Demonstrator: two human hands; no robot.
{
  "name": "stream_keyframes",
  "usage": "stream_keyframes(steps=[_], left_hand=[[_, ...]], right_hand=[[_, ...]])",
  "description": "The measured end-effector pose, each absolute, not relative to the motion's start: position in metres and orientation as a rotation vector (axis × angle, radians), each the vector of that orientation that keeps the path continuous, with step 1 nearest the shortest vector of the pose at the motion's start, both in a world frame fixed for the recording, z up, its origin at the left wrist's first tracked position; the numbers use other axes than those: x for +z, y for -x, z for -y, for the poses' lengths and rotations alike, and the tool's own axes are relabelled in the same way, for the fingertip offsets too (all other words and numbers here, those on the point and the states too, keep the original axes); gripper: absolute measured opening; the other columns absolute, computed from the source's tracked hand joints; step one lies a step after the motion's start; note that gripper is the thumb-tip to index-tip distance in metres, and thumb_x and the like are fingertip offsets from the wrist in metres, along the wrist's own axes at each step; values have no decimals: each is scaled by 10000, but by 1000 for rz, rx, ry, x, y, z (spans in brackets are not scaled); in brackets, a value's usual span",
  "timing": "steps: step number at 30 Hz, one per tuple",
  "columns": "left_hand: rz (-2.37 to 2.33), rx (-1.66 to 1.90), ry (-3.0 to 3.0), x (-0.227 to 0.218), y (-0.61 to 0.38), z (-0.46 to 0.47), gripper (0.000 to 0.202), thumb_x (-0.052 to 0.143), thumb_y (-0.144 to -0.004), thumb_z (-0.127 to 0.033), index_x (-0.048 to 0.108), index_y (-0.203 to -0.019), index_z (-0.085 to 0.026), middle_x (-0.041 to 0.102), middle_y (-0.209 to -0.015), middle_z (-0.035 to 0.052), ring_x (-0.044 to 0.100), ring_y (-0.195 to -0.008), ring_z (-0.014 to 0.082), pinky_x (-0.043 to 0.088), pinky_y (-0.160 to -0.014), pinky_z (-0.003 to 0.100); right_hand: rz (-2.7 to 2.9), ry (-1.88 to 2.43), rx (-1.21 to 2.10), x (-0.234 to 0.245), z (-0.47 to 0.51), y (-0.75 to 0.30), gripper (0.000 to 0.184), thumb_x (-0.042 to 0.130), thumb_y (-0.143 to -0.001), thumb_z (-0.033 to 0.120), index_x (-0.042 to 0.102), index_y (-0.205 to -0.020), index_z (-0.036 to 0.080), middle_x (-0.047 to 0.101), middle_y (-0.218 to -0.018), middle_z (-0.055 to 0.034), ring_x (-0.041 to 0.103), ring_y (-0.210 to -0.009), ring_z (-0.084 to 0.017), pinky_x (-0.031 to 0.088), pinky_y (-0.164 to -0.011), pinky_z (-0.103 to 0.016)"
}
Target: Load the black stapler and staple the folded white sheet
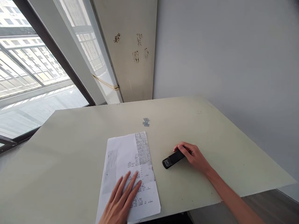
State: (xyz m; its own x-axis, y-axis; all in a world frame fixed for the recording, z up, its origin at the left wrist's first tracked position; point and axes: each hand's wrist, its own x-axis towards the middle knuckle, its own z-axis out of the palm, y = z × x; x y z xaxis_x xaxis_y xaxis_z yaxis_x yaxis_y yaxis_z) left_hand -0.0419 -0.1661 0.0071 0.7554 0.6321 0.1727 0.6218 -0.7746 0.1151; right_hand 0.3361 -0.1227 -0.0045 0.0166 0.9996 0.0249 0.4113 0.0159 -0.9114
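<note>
A printed sheet of paper (123, 146), possibly more than one layer, lies near the front edge of the table. My left hand (122, 199) rests flat on its lower part with the fingers stretched out, covering some of the print. To the right of the paper, my right hand (190, 154) is closed around the rear end of a black stapler (174, 159), whose front end points left toward the sheet. The stapler appears to rest on the table. Beyond the paper's top edge sit several small grey staple strips (146, 122), grouped close together.
The pale table (77, 133) has its far edge by a beige panel (133, 74) with brown patches. A grey wall (224, 56) runs along the right side. At the left are a dark-framed glass window (28, 62) and a white door with a yellowish cord (105, 82).
</note>
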Motion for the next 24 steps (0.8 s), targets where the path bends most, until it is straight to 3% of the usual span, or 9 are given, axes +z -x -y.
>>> stream_keyframes(steps=[4,7,10,14,20,22,24], left_hand=[[-995,345,-2937,1,47,184,954,647,-941,-623,216,-1695,-227,376,-1676,86,357,-1542,399,454,-1175,559],[-989,364,-2907,2,48,190,730,530,-1024,-320,227,-1688,-324,357,-1687,31,363,-1545,375,431,-1188,583],[-1008,391,-2901,2,43,195,853,439,-920,-55,220,-1683,-367,347,-1693,22,343,-1555,364,432,-1180,603],[-1035,437,-2895,-1,30,199,942,420,-863,37,194,-1688,-358,349,-1694,49,316,-1569,352,418,-1193,612],[-944,403,-2966,-15,21,199,846,522,-933,-60,258,-1669,-382,296,-1715,35,299,-1569,384,410,-1186,641],[-916,419,-2944,-17,21,199,787,610,-976,-210,272,-1668,-370,267,-1725,55,286,-1569,411,395,-1186,666],[-858,465,-2906,-15,19,199,820,693,-964,-462,290,-1668,-342,254,-1729,88,271,-1566,446,401,-1169,687]], right_hand=[[1474,1527,942,-5,130,-330,428,445,-1062,546,719,-923,249,756,-964,-45,656,-895,-242,489,-783,-333],[1475,1553,936,-8,136,-325,443,436,-1059,557,711,-909,244,740,-928,-46,632,-847,-238,480,-745,-332],[1455,1568,919,-10,142,-318,440,442,-1058,559,701,-906,237,725,-908,-45,620,-837,-233,477,-747,-330],[1430,1583,923,-9,145,-307,452,439,-1056,570,699,-899,234,713,-890,-41,615,-824,-226,477,-728,-319],[1471,1625,968,0,144,-306,480,430,-1050,610,715,-933,242,717,-891,-30,575,-719,-198,449,-629,-310],[1505,1623,984,4,143,-308,484,430,-1049,616,719,-938,245,733,-925,-33,593,-728,-198,456,-625,-311],[1550,1611,1003,10,142,-311,475,437,-1049,617,721,-955,248,750,-967,-41,635,-791,-210,480,-654,-312]])
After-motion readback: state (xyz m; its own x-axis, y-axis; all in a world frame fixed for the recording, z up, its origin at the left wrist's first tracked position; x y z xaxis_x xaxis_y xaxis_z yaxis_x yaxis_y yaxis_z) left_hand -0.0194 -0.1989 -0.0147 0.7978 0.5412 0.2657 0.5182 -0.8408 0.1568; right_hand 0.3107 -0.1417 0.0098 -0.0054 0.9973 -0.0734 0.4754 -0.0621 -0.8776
